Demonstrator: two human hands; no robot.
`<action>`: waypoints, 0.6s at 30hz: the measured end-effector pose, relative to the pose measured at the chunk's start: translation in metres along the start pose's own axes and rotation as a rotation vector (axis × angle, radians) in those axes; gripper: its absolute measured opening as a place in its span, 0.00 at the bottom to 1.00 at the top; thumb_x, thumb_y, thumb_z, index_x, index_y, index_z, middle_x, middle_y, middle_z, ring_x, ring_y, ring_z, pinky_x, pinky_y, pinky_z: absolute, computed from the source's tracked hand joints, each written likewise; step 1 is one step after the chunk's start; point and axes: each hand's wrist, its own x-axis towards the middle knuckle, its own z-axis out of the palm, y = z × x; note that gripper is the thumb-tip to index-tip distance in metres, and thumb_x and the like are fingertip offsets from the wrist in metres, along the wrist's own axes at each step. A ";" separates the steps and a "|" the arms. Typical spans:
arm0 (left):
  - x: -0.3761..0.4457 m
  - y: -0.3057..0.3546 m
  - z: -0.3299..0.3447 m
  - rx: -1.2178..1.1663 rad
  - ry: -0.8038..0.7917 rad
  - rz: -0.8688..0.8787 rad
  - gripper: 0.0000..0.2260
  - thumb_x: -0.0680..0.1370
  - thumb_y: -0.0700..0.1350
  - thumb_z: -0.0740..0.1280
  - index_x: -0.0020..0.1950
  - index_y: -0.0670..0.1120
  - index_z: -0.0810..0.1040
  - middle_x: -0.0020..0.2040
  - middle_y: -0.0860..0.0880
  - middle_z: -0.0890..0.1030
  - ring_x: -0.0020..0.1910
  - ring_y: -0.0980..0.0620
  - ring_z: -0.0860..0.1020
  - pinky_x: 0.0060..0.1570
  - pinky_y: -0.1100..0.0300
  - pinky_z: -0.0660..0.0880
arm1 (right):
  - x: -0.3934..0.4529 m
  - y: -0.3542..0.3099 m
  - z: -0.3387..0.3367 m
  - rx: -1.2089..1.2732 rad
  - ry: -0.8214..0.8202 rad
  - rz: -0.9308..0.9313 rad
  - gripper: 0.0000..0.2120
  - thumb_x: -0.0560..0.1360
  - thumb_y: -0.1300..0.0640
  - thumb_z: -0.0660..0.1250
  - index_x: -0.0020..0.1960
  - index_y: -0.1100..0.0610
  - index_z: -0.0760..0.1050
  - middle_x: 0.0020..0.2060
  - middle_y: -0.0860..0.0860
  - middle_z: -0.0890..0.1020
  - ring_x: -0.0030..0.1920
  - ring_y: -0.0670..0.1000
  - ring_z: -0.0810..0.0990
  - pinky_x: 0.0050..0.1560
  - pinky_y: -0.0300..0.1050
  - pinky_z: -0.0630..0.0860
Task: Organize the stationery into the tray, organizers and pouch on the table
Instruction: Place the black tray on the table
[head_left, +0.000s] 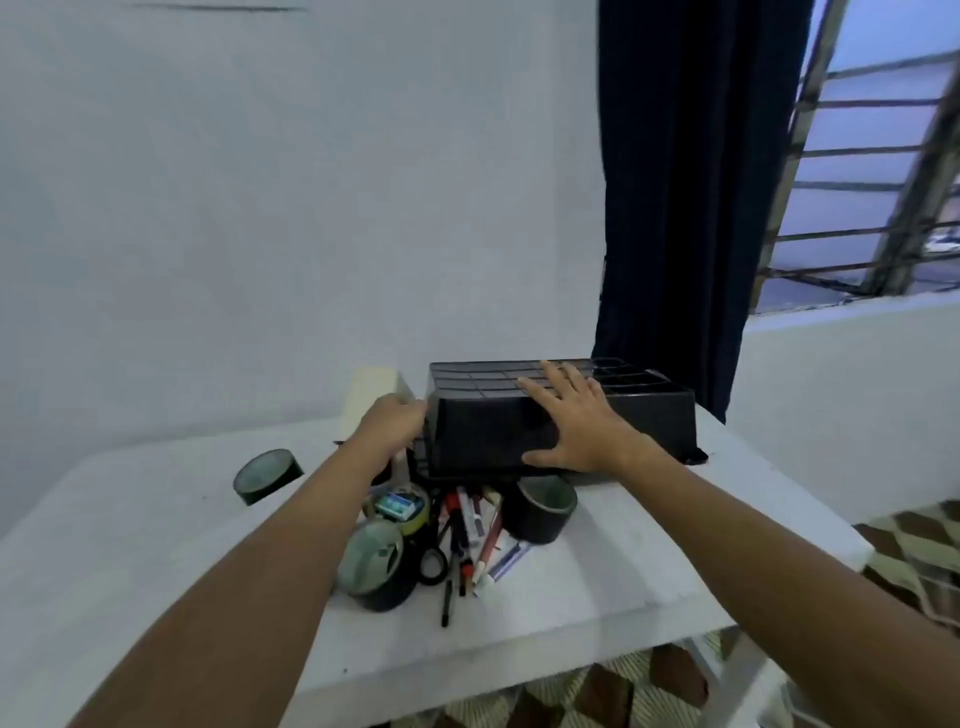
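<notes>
1. On top of the black tray (561, 415), the right hand (576, 426) lies flat with its fingers spread out straight. The thumb points left along the tray's near wall. The hand presses on the tray and does not curl round it.
2. At the tray's left end, the left hand (392, 423) has its fingers bent. They seem to hold the tray's edge, but the fingertips are hidden, so I cannot tell for sure.
3. The tray sits upside down at the back of the white table (130, 545). Its ribbed bottom faces up, and it rests partly on the pile of things under it.
4. Just in front of the tray lies a heap of pens and markers (475, 535), all mixed up and pointing toward the table's near edge.
5. A dark tape roll (540, 509) stands right of the pens, touching the heap.
6. Another big tape roll (376, 566) leans on the left of the heap, near the left arm. A small blue and white box (397, 506) lies just behind it.
7. One more tape roll (267, 475) sits alone, well apart to the left.
8. A cream block (371, 402) stands behind the left hand, by the wall.
9. A dark blue curtain (691, 208) hangs behind the tray, next to a barred window (872, 171).
</notes>
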 end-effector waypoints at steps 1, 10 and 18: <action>0.004 -0.005 0.007 -0.050 -0.002 -0.057 0.17 0.78 0.47 0.58 0.62 0.39 0.73 0.58 0.41 0.76 0.58 0.42 0.74 0.52 0.55 0.70 | -0.003 0.006 0.005 -0.009 -0.028 0.015 0.49 0.67 0.34 0.67 0.77 0.45 0.42 0.77 0.55 0.42 0.76 0.61 0.41 0.73 0.62 0.43; 0.019 -0.009 0.046 -0.392 -0.005 -0.357 0.08 0.78 0.37 0.57 0.51 0.39 0.74 0.40 0.40 0.78 0.37 0.43 0.78 0.38 0.49 0.79 | -0.002 0.065 0.038 -0.116 0.080 -0.221 0.57 0.63 0.36 0.72 0.76 0.45 0.36 0.76 0.56 0.45 0.75 0.61 0.47 0.73 0.66 0.43; 0.036 0.071 0.032 -0.659 -0.031 -0.312 0.10 0.78 0.45 0.56 0.37 0.44 0.68 0.29 0.48 0.69 0.23 0.51 0.69 0.21 0.67 0.71 | 0.017 0.126 -0.004 0.063 0.406 -0.293 0.50 0.56 0.37 0.69 0.74 0.49 0.58 0.66 0.61 0.65 0.65 0.60 0.65 0.68 0.57 0.59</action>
